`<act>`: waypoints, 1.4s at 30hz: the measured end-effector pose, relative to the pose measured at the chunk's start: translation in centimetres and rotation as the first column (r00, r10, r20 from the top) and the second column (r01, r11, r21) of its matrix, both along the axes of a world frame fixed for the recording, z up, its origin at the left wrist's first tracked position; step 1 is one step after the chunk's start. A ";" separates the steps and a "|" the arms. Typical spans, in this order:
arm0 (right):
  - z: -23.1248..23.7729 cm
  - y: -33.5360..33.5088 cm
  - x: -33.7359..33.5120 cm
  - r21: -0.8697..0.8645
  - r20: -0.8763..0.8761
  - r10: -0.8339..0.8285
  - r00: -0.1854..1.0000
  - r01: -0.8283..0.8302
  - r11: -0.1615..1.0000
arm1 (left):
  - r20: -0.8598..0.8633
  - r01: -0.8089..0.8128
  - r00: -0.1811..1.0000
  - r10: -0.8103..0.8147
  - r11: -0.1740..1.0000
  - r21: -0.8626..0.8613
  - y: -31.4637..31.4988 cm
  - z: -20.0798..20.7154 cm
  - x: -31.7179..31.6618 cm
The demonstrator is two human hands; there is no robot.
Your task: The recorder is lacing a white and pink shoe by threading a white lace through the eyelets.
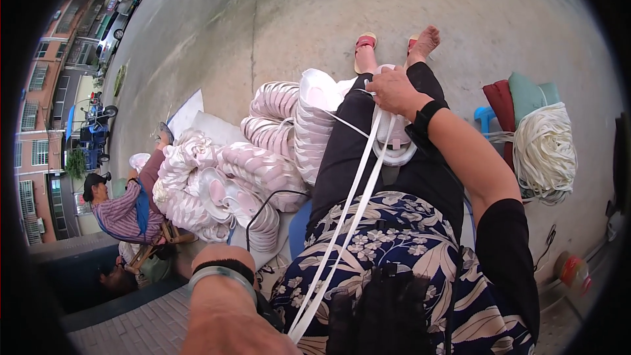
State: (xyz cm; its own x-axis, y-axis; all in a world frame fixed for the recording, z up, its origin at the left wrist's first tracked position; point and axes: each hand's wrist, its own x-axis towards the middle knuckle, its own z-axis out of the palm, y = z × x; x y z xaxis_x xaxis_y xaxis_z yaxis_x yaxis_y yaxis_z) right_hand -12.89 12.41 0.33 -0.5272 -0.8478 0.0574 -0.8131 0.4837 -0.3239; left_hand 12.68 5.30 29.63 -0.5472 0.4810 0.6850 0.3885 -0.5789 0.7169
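Observation:
A white and pink shoe point(396, 133) rests on my lap between my thighs, its rounded end toward me. My right hand point(394, 91) is closed over its far part, fingers pinched together; the fingertips are partly hidden. Two white shoelaces point(346, 223) run taut from beneath that hand toward my body. They reach my left hand point(230, 332), drawn back low at the bottom edge, closed on them as far as the taut laces show; its fingers are out of sight. Beside my left leg stand rows of nested white and pink shoe uppers point(314, 135).
More shoe uppers point(259, 165) are heaped to the left, near a seated person point(135, 210) in a cap and striped shirt. A thick bundle of white laces point(544, 151) hangs at right, by red and green cloth point(530, 97) and a blue stool point(485, 118). A jar point(576, 273) stands lower right.

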 end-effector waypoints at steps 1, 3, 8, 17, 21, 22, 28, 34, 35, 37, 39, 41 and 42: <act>0.0 -0.2 -0.2 0.092 -0.031 0.015 0.999 -0.012 0.996 | 0.048 0.093 0.995 -0.090 0.994 -0.055 -0.5 0.3 -0.7; 0.0 -0.6 -0.2 0.185 -0.054 0.030 0.998 -0.020 0.983 | 0.106 0.190 0.978 -0.179 0.977 -0.102 -1.1 0.4 -1.1; -0.6 -0.8 -0.2 0.112 -0.153 0.053 0.987 -0.036 0.993 | 0.086 0.163 0.984 -0.154 0.979 -0.119 -1.7 0.1 -1.6; -1.6 -0.4 -4.4 0.145 0.172 0.147 0.974 -0.173 0.974 | 0.093 0.129 0.988 -0.120 0.988 -0.088 -2.2 -0.4 -2.6; -2.0 -0.8 -4.1 0.036 0.431 -0.020 0.902 0.005 0.999 | 0.041 -0.158 0.987 0.156 0.986 0.053 -1.5 -1.2 -1.1; -2.1 -0.7 -4.1 0.019 0.492 -0.060 0.868 0.059 0.998 | 0.049 -0.018 0.999 0.019 1.000 -0.015 -2.2 -0.8 -2.1; -2.7 0.5 -4.4 -0.018 0.759 -0.216 0.615 0.351 0.936 | 0.121 0.057 0.991 -0.057 0.998 0.004 -2.0 0.0 -3.0; -2.4 2.1 -5.0 -0.223 0.847 -0.121 0.518 0.552 0.803 | 0.086 0.068 0.994 -0.066 0.998 -0.016 -1.8 0.3 -3.5; -2.9 2.8 -5.4 -0.236 0.852 -0.107 0.513 0.558 0.796 | 0.060 0.088 0.994 -0.086 0.996 -0.027 -1.7 0.4 -3.6; -3.7 4.0 -5.4 -0.250 0.856 -0.096 0.509 0.568 0.784 | 0.067 0.109 0.992 -0.107 0.994 -0.024 -1.3 0.5 -3.7; -4.4 5.0 -4.9 -0.283 0.784 -0.107 0.611 0.506 0.815 | 0.074 0.124 0.990 -0.122 0.992 -0.021 -0.9 0.5 -3.9; -5.5 5.7 -4.5 -0.322 0.734 -0.107 0.670 0.483 0.814 | 0.080 0.131 0.989 -0.128 0.991 -0.035 -0.5 0.7 -4.0; -6.1 6.0 -4.3 -0.355 0.681 -0.105 0.725 0.452 0.818 | 0.079 0.138 0.988 -0.135 0.990 -0.039 -0.3 0.8 -4.0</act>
